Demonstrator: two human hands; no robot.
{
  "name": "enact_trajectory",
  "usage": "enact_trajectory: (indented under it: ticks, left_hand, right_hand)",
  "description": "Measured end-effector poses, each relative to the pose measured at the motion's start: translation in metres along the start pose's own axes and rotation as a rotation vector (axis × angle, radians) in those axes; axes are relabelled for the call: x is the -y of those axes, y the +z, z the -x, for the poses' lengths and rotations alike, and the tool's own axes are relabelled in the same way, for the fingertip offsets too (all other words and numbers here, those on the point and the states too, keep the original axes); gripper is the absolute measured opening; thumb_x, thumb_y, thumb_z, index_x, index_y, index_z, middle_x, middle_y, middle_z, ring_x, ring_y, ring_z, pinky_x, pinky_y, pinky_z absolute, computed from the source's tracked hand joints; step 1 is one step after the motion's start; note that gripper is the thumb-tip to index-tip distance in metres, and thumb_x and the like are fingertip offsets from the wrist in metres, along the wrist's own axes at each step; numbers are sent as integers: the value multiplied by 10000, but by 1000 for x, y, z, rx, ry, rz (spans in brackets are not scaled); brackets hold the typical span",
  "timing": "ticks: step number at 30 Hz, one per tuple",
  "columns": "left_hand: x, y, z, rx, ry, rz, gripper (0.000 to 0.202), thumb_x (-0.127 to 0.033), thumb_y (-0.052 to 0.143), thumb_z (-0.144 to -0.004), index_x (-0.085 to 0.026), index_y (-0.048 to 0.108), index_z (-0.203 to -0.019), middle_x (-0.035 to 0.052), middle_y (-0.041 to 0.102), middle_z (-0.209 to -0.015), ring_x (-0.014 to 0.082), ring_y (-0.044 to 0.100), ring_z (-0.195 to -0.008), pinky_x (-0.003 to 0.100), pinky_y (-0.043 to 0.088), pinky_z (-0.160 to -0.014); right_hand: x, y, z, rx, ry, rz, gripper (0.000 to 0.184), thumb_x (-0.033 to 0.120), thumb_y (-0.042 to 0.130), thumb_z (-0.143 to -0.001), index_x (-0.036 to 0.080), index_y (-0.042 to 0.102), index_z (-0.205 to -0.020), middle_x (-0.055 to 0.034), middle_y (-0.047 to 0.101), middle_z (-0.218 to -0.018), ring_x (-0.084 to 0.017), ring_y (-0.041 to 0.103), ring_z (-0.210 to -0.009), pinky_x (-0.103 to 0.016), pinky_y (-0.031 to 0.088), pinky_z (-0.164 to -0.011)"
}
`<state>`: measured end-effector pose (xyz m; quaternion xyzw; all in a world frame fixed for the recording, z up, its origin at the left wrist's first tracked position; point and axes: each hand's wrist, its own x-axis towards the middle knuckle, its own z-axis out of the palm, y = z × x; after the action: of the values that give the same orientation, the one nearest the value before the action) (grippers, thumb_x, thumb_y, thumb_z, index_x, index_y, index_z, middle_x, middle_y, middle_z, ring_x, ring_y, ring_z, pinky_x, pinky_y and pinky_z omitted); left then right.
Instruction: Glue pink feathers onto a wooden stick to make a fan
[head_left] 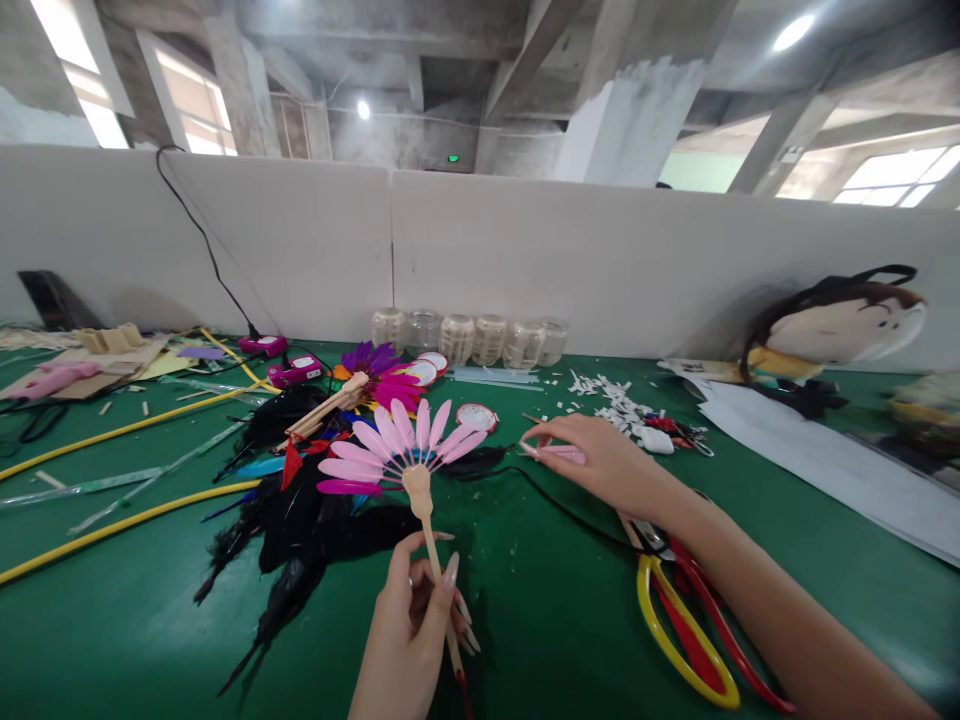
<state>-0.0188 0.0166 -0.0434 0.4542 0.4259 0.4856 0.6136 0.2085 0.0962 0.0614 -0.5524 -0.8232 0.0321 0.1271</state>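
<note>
My left hand (412, 620) is closed around the wooden stick of a fan (421, 490), which stands upright with its head away from me. Pink petal-shaped blades spread from its pale wooden head, with a darker magenta one at the lower left. A red cord hangs at the stick's lower end. To the right, my right hand (581, 455) is held over the table with thumb and fingers pinched together. Between them is a small pink petal-shaped piece (564, 454), partly covered by the fingers. Below my right forearm lie large scissors (686, 625) with yellow and red handles.
Black feathers (300, 560) and bundled wooden fan sticks (326, 408) lie left on the green table (540, 620). Several clear jars (457, 340) line the partition. White scraps (611, 398), paper (817, 460) and a cartoon-face bag (840, 325) are right; yellow tubes (135, 530) cross the left.
</note>
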Motion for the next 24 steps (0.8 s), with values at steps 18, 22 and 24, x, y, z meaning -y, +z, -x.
enact_trajectory:
  ticks: [18, 22, 24]
  left_hand:
    - [5, 4, -2, -69, 32, 39, 417, -466, 546, -744, -183, 435, -1029, -43, 518, -572, 108, 521, -456, 221, 458, -456]
    - [5, 6, -2, -84, 32, 39, 413, -458, 554, -742, -186, 428, -1026, -46, 511, -575, 112, 529, -465, 225, 462, -462]
    - [5, 5, -2, -81, 30, 28, 418, -468, 550, -742, -188, 419, -1023, -50, 505, -571, 111, 525, -459, 225, 460, -453]
  right_hand:
    - [-6, 19, -37, 85, 248, -1189, 550, 556, 302, -836, 146, 667, -875, -91, 657, -967, -200, 591, -911, -350, 397, -895]
    - [-12, 22, -44, 74, 241, -1051, 534, 532, 288, -848, 130, 635, -900, -97, 655, -930, -187, 595, -872, -330, 418, -842]
    - [-16, 26, -50, 21, 221, -815, 492, 517, 293, -850, 141, 609, -883, -83, 651, -878, -176, 594, -801, -314, 430, -767]
